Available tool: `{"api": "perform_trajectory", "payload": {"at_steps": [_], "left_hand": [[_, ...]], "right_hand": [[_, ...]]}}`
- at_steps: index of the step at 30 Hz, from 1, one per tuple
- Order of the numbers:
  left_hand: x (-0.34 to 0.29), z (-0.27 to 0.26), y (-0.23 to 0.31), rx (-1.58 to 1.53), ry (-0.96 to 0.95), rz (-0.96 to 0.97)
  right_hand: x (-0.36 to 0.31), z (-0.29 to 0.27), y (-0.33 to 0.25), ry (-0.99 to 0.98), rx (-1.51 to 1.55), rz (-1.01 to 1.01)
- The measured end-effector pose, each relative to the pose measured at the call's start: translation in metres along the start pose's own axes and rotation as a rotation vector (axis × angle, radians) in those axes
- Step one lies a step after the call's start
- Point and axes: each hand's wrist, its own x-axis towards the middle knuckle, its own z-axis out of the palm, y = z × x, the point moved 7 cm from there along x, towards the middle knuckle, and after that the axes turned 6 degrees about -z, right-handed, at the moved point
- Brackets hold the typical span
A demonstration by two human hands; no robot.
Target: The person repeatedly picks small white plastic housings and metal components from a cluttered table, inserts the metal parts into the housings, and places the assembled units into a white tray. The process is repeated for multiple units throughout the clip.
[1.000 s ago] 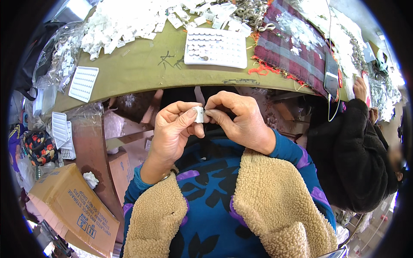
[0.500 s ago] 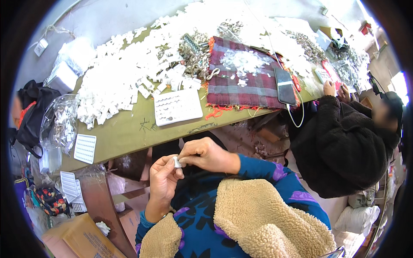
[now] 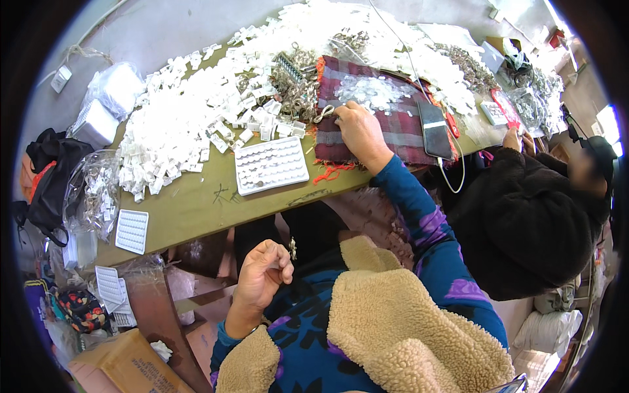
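Loop (image 3: 324, 114) lies just left of the nearer right hand (image 3: 362, 134), long axis slanting up rightward; whether the fingers are apart or together, I cannot tell.

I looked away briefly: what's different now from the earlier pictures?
The right hand moved from the left hand forward and right, over the checkered cloth. The white piece they held is no longer visible; a shiny piece shows beside the left hand, which stayed back. The white tray and phone stayed put.
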Motion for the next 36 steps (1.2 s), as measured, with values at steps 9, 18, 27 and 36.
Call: {"api": "perform_trajectory", "payload": {"at_steps": [9,18,27,36], "left_hand": [[0.002,0.0,0.004,0.061,0.058,0.018],[-0.03,-0.006,0.032,0.294,0.282,0.167],[-0.033,-0.014,0.025,0.203,0.261,0.151],[-0.026,-0.015,0.014,0.244,0.255,0.12]], "right_hand": [[-0.025,-0.085,-0.047,0.265,0.421,-0.179],[-0.101,-0.064,-0.198,-0.324,0.763,-0.716],[-0.107,-0.05,-0.19,-0.28,0.971,-0.416],[-0.109,-0.027,-0.182,-0.191,1.216,-0.202]]}}
